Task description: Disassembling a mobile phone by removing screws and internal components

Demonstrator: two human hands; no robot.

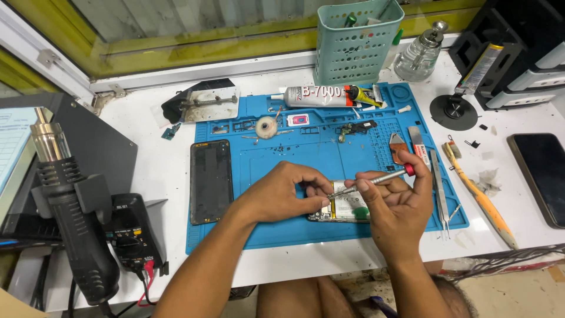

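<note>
An opened phone (346,209) with its white battery showing lies on the blue work mat (282,229), mostly under my hands. My left hand (282,191) rests on the phone's left part, fingers pinched near the screwdriver's tip. A small silver screwdriver (376,178) with a red cap is gripped in my right hand (397,206), tip pointing left onto the phone. A separate black phone screen (210,181) lies face up on the mat's left side.
A glue tube (315,96), tape roll (266,126), tweezers (440,188) and small parts sit on the mat. A yellow-handled brush (479,200) and a dark phone (541,176) lie at right. Hot-air gun (65,200) and multimeter (132,232) stand left; green basket (356,41) behind.
</note>
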